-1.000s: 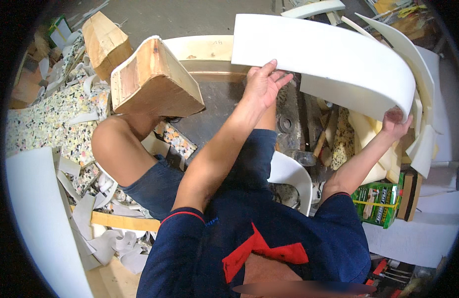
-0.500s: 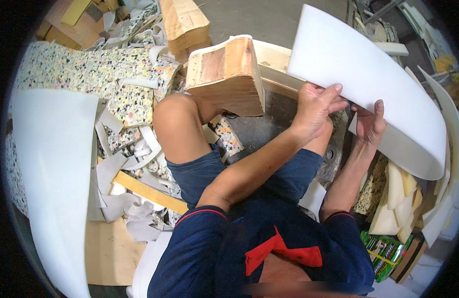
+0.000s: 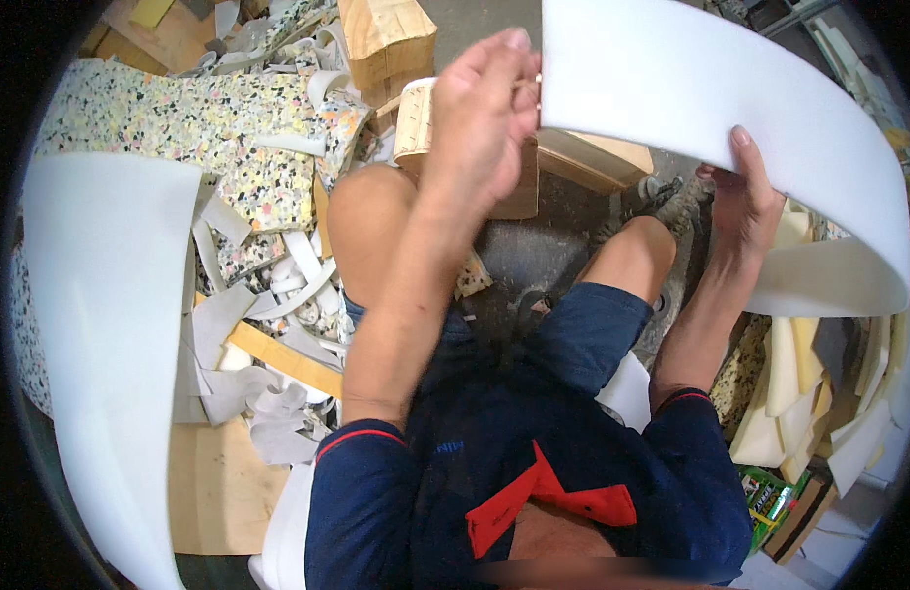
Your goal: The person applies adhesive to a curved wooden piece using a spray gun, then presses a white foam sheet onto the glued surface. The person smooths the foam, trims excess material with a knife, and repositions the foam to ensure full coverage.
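The right hand (image 3: 748, 202) is clamping the broad white strip (image 3: 671, 79) at its lower edge, the thumb lying on the near face and the fingers tucking in behind. The strip is standing on edge in front of the person, running from its straight left end toward the right, where it is bending round and doubling back beneath itself. The left hand (image 3: 489, 113) is hovering at that straight end, its fingers curling close together just beside the edge — whether they are pinching it, I cannot tell. Behind the left wrist a wooden block (image 3: 413, 128) is partly showing, a wooden beam (image 3: 598, 162) is reaching out to its right below the strip, and a second block (image 3: 388, 44) is resting farther off. On the left a speckled foam sheet (image 3: 180, 123) is spreading out near a large white panel (image 3: 111, 334), while grey scraps (image 3: 278, 413) and a yellow strip (image 3: 288, 359) are lying beside the panel. Cream foam pieces (image 3: 785, 383) are leaning together below the right-hand curve, and a green package (image 3: 765, 492) is sitting near them.
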`<state>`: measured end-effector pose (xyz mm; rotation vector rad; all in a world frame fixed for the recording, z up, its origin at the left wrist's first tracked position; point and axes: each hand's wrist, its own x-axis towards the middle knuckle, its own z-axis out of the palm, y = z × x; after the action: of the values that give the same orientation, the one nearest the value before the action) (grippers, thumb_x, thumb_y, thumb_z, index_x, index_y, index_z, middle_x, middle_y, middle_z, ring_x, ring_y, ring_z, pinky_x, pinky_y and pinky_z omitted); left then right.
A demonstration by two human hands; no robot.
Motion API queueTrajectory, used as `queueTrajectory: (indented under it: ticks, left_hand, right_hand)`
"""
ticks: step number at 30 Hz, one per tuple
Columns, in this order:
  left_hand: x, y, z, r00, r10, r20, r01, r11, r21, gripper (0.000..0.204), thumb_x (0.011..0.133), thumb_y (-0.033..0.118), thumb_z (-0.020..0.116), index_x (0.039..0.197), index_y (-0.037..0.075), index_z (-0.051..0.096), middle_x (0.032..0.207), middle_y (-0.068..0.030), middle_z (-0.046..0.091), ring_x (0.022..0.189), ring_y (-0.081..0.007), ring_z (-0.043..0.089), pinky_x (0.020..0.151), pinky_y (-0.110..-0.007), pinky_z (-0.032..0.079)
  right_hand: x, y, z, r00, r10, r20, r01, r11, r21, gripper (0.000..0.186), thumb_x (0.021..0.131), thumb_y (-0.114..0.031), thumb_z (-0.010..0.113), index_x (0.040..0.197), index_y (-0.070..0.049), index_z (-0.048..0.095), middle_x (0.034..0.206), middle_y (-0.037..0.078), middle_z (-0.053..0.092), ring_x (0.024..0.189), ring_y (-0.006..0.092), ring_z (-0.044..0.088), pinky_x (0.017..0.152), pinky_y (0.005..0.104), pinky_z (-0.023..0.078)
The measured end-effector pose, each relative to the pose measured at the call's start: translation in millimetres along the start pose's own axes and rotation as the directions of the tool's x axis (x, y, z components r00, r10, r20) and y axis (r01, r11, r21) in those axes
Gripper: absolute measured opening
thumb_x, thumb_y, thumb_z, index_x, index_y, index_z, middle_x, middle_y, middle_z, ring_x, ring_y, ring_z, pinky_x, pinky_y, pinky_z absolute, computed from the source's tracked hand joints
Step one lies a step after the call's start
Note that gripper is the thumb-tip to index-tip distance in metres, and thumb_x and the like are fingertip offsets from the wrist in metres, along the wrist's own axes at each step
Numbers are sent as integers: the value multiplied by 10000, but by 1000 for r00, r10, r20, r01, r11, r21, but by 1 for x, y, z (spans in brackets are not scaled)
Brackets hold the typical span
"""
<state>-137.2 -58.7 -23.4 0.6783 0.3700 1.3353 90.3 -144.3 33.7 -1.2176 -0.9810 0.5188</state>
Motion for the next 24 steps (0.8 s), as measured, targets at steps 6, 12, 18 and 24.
queueTrajectory:
  ticks: [6, 12, 18, 24]
  left_hand:
    - [54, 56, -16, 987, -160, 18, 123, 821, 558, 324, 997, 271, 630, 1194, 14, 634, 917, -37, 681, 732, -101, 624, 601, -264, 518]
    - [85, 67, -52, 964, -259, 61, 186, 819, 543, 537, 899, 155, 737, 1366, 19, 510, 947, -61, 684, 731, -123, 636, 608, -263, 546]
    - [104, 48, -94, 951, -284, 122, 147, 761, 632, 658, 871, 114, 748, 1449, 30, 444, 875, -62, 683, 679, -119, 631, 564, -255, 520]
    - [116, 34, -109, 948, -281, 148, 83, 669, 738, 556, 862, 90, 737, 1365, -3, 519, 876, -55, 684, 697, -107, 622, 579, -246, 498]
  right_hand:
    - [0, -5, 24, 991, -107, 83, 113, 991, -66, 373, 827, -201, 770, 1051, 63, 631, 866, 116, 631, 611, 164, 570, 499, 289, 469]
    - [13, 9, 46, 987, -116, 113, 141, 961, -237, 301, 789, -186, 804, 932, 52, 686, 780, 85, 647, 534, 134, 540, 459, 278, 415]
    - [27, 32, 61, 987, -41, 156, 85, 954, -289, 290, 764, -169, 815, 939, 27, 691, 738, 75, 639, 494, 120, 513, 411, 273, 360]
    - [29, 43, 68, 977, -67, 202, 117, 963, -245, 386, 759, -173, 815, 1034, 41, 649, 751, 88, 620, 470, 109, 479, 386, 245, 303]
